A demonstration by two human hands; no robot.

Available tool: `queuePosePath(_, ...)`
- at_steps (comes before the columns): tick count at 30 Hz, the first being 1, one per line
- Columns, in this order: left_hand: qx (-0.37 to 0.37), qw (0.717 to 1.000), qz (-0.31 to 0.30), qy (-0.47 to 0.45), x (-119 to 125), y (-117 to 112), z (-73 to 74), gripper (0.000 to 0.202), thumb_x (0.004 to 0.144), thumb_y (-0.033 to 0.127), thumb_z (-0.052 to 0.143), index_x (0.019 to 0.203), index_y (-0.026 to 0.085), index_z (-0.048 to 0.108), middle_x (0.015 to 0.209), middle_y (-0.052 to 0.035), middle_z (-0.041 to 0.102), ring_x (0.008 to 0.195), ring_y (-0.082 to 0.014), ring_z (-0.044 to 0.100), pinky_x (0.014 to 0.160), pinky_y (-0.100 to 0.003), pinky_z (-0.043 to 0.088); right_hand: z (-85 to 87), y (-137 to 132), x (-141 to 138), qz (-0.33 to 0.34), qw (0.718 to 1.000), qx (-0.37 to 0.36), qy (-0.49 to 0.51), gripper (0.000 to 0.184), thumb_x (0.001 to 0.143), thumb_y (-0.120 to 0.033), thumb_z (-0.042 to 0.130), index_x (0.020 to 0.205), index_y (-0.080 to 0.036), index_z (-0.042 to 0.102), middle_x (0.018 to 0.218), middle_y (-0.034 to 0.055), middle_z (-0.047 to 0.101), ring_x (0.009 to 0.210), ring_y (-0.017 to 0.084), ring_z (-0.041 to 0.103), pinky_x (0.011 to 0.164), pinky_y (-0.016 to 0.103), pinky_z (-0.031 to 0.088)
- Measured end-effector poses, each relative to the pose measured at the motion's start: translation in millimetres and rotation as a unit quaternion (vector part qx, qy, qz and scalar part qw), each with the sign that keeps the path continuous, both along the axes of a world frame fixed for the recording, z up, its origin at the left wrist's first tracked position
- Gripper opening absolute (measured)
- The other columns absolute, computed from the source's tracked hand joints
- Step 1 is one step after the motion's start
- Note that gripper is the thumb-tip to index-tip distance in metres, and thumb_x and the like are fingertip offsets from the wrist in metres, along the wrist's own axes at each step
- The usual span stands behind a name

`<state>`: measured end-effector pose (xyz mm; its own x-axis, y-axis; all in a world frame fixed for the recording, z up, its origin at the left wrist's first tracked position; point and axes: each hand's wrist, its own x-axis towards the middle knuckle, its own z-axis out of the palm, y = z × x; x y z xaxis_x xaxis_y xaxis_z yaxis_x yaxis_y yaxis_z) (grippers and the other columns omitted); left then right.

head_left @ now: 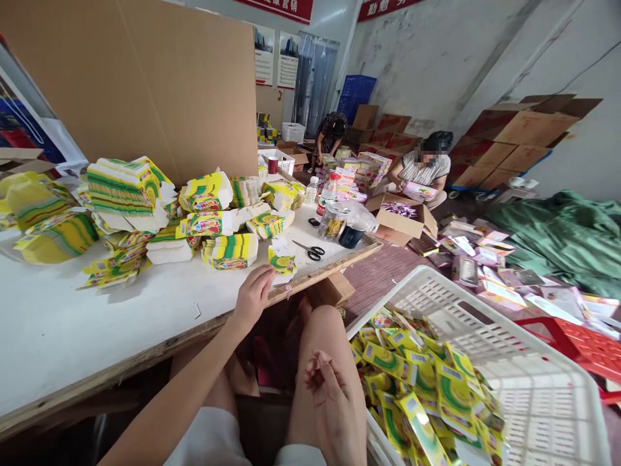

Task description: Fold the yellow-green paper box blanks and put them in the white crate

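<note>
My left hand (253,296) rests on the white table (97,323) near its front edge, fingers curled toward a small folded yellow-green carton (282,262) just beyond the fingertips; it holds nothing that I can see. My right hand (330,388) hangs over my knee, fingers loosely bent, empty, next to a white plastic basket (533,388). The basket holds several folded yellow-green cartons (417,395). Bundles of flat yellow-green cartons (126,188) are piled across the table's far side.
Black scissors (310,250), bottles and a dark cup (350,235) stand at the table's right end. A big cardboard sheet (145,77) leans behind the piles. Two people (422,168) work among cardboard boxes beyond. A red crate (582,346) and green tarp (567,236) lie right.
</note>
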<state>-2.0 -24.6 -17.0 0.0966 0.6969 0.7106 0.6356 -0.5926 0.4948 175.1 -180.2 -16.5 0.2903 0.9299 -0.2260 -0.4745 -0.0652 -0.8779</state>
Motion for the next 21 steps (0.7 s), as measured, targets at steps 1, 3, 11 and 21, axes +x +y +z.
queuePosePath(1, 0.02, 1.0, -0.003, -0.007, 0, -8, 1.2, 0.029, 0.102, 0.021, 0.044, 0.119, 0.018, 0.067, 0.122, -0.0127, 0.071, 0.122, -0.0258, 0.063, 0.107, -0.05, 0.052, -0.9, 1, 0, 0.0, 1.0, -0.011, 0.027, 0.034, 0.069, -0.052, 0.083, 0.079, -0.021, 0.077, 0.068, 0.0023, 0.071, 0.06, 0.018, 0.065, 0.056, 0.029, 0.054)
queuePosePath(3, 0.055, 0.998, -0.021, -0.014, 0, -28, 3.2, 0.027, 0.099, 0.017, 0.05, 0.121, 0.02, 0.066, 0.121, -0.011, 0.072, 0.123, -0.0254, 0.063, 0.106, -0.048, 0.054, -1.4, 4, 1, 0.006, 0.996, -0.034, 0.081, 0.034, 0.065, -0.05, 0.086, 0.08, -0.021, 0.078, 0.07, 0.0023, 0.073, 0.063, 0.018, 0.067, 0.06, 0.03, 0.055)
queuePosePath(11, 0.049, 0.978, -0.203, 0.004, 14, -120, 1.4, 0.053, 0.092, 0.003, 0.057, 0.142, 0.022, 0.052, 0.124, -0.0108, 0.072, 0.128, -0.0267, 0.061, 0.104, -0.042, 0.057, 13.7, 20, -5, 0.012, 1.0, -0.009, -0.015, 0.035, 0.075, -0.05, 0.077, 0.098, -0.024, 0.073, 0.107, 0.0066, 0.077, 0.095, 0.028, 0.072, 0.072, 0.035, 0.058)
queuePosePath(21, -0.382, 0.756, -0.269, -0.459, 24, -118, 25.6, 0.046, 0.091, 0.045, 0.065, 0.131, 0.022, 0.065, 0.138, -0.0121, 0.064, 0.132, -0.0345, 0.054, 0.112, -0.049, 0.043, 25.6, 8, -12, 0.066, 0.996, 0.019, -0.051, 0.035, 0.075, -0.043, 0.081, 0.101, -0.025, 0.066, 0.099, 0.006, 0.077, 0.092, 0.028, 0.073, 0.081, 0.041, 0.058)
